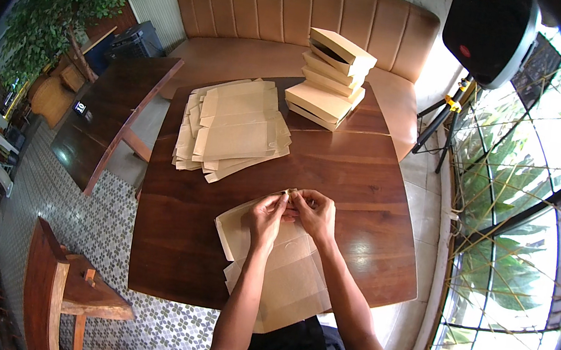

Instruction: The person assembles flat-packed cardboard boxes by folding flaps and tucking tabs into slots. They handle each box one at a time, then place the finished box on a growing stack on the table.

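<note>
A flat brown cardboard box blank (286,281) lies at the near edge of the table, partly hanging over it toward my lap. My left hand (268,218) and my right hand (314,213) meet at its far edge, thumbs and fingertips pinching the cardboard there. Both hands are closed on that edge, close together. Part of the blank is hidden beneath my hands and forearms. Farther left on the table lies a loose pile of flat box blanks (234,125). Beyond it to the right stands a stack of folded cardboard boxes (323,102).
The dark wooden table (362,184) has a curved brown bench (299,14) behind it. A black speaker on a tripod (486,36) stands at the right, beside a window with bars. Another wooden table (107,114) and a wooden chair (47,280) are at the left.
</note>
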A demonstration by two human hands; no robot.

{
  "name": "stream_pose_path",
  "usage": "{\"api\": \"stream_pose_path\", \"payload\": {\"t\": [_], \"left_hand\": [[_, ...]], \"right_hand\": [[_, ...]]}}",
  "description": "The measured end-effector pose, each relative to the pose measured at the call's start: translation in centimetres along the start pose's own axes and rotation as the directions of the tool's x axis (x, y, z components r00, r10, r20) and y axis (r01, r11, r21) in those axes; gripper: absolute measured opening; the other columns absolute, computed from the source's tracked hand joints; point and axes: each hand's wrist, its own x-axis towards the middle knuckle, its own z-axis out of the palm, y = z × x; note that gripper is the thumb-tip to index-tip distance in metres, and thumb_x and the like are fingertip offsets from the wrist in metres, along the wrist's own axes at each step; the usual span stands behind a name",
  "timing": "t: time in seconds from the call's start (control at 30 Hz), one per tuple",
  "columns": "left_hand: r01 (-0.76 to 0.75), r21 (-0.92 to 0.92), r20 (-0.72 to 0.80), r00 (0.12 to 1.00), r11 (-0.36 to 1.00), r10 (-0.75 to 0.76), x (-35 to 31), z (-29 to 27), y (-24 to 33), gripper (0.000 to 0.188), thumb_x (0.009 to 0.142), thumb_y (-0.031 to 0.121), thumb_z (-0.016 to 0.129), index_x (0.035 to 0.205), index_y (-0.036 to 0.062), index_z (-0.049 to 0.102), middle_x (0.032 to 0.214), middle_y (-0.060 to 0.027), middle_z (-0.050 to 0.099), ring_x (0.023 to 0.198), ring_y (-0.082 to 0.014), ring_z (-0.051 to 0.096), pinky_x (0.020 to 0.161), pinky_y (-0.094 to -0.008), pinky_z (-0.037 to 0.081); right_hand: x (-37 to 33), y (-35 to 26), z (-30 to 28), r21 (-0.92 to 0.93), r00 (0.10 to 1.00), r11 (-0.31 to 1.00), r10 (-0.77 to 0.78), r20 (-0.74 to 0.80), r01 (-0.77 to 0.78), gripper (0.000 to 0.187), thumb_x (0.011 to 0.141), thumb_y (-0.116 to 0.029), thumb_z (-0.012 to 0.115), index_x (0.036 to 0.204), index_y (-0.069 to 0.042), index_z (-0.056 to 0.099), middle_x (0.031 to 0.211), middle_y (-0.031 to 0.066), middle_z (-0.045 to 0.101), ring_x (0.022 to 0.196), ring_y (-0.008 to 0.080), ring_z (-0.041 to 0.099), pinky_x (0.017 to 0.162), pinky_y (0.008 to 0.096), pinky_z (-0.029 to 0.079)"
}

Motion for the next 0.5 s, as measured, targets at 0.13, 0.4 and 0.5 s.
{"api": "stream_pose_path", "payload": {"t": [0.13, 0.4, 0.5], "left_hand": [[0.052, 0.032, -0.030, 0.998, 0.998, -0.051, 0.18, -0.36, -0.52, 0.027, 0.105, 0.023, 0.069, 0.117, -0.0014, 0.072, 0.097, -0.0103, 0.077, 0.081, -0.0171, 0.075, 0.072, -0.0302, 0.063], [0.130, 0.008, -0.067, 0.989, 0.992, -0.129, 0.07, -0.50, -0.68, 0.024, 0.108, 0.021, 0.065, 0.115, -0.0004, 0.071, 0.097, -0.0091, 0.077, 0.081, -0.0149, 0.074, 0.072, -0.0284, 0.059], [0.161, -0.046, -0.060, 0.985, 0.986, -0.164, -0.04, -0.57, -0.88, 0.024, 0.109, 0.020, 0.062, 0.117, -0.0007, 0.070, 0.099, -0.0086, 0.076, 0.084, -0.0150, 0.074, 0.074, -0.0278, 0.059]], "right_hand": [[0.16, -0.29, -0.07, -0.061, 1.000, 0.998, -0.002, 0.015, 0.003, 0.033, 0.094, -0.034, 0.080, 0.098, -0.001, 0.081, 0.073, 0.0086, 0.074, 0.065, 0.0091, 0.066, 0.062, 0.0290, 0.054], [0.29, -0.80, -0.43, -0.116, 0.993, 0.988, 0.105, 0.048, -0.099, 0.031, 0.090, -0.036, 0.084, 0.098, -0.006, 0.083, 0.073, 0.0067, 0.073, 0.066, 0.0100, 0.065, 0.063, 0.0304, 0.054], [0.18, -0.93, -0.34, -0.085, 1.000, 0.996, -0.006, 0.025, 0.008, 0.027, 0.088, -0.031, 0.085, 0.101, -0.007, 0.083, 0.073, 0.0069, 0.073, 0.066, 0.0121, 0.067, 0.064, 0.0304, 0.054]]}}
